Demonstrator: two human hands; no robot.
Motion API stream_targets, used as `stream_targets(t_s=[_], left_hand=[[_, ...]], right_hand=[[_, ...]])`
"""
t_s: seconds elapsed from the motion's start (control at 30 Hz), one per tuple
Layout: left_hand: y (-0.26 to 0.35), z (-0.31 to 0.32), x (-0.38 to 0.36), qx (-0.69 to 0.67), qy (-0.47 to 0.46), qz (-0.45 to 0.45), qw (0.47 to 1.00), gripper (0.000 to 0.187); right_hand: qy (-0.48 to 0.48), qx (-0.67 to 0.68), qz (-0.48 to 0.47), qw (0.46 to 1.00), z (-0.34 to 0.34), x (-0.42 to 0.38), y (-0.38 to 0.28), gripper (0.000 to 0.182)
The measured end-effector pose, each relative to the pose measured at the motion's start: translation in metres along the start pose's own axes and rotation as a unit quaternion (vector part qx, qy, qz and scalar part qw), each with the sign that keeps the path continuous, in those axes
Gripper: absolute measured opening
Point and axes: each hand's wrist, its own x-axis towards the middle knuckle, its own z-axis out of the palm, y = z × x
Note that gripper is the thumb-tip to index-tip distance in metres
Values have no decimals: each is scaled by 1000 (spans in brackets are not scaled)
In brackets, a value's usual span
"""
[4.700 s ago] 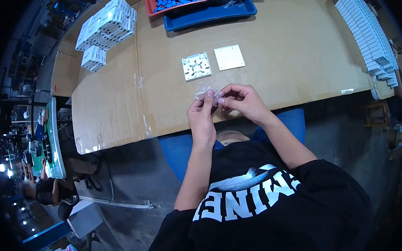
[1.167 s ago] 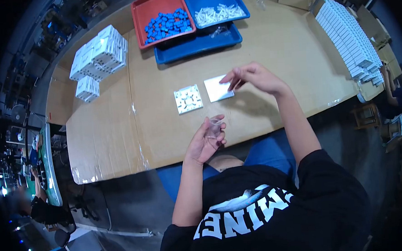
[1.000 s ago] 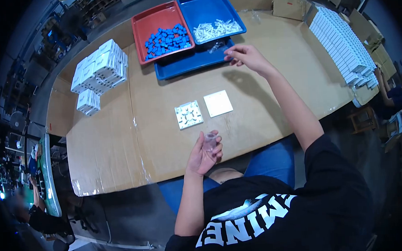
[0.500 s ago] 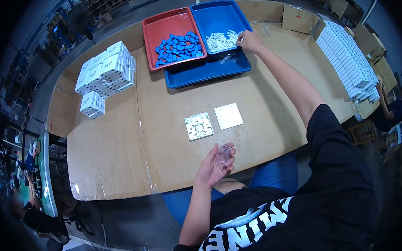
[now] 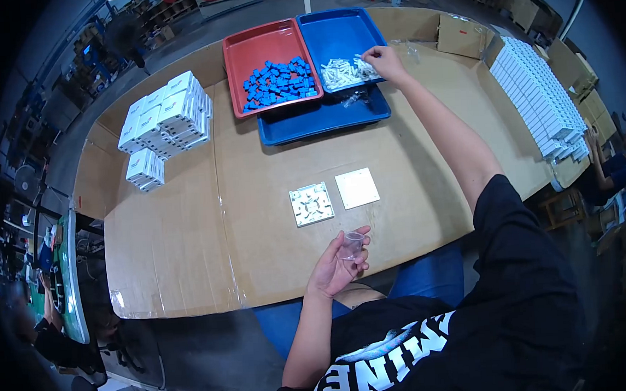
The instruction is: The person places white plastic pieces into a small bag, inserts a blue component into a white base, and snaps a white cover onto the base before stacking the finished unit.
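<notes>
A small clear plastic cup [image 5: 352,245] rests in my left hand [image 5: 339,261], whose fingers curl round it near the table's front edge. My right hand [image 5: 384,62] reaches over the right side of the blue tray [image 5: 340,38], its fingers pinched at the pile of small white pieces [image 5: 343,73]; what they hold is too small to make out. Beyond my left hand lie a square white part with a moulded interior [image 5: 312,204] and a flat white square plate [image 5: 357,188], side by side.
A red tray [image 5: 263,49] holds blue pieces [image 5: 279,81]. Another blue tray [image 5: 323,125] sits beneath. White boxes [image 5: 160,118] are stacked left, and rows of white parts [image 5: 538,95] right. Cardboard walls [image 5: 414,24] edge the table. Other people [image 5: 613,173] are at both sides.
My right hand has shifted slightly left over the white pieces. The whole view has tilted a little, so the trays and parts appear slightly lower. The cup remains in my left hand.
</notes>
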Motion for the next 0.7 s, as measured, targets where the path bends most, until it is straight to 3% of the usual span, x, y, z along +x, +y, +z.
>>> stream_targets(t_s=[0.03,0.07,0.13,0.3,0.4,0.53,0.7], left_hand=[[0,-1,0,3,-11,3,1000,59],[0,-1,1,5,-23,6,1000,60],[-1,-3,1,10,-25,6,1000,60],[-2,-2,-1,23,16,10,1000,60],[-4,-14,-2,14,7,14,1000,59],[-5,-19,-2,28,-12,33,999,57],[-5,-7,-3,78,0,40,996,59]], right_hand=[[0,91,119,989,-10,-16,-47,17],[3,89,115,989,-17,-23,-67,17],[-27,353,159,922,-29,-34,-93,19],[-62,488,119,863,-46,-80,-139,17],[-74,443,136,883,-48,-129,-153,14],[-153,435,167,872,-33,-227,-134,11],[-197,392,238,867,-25,-335,-159,10]])
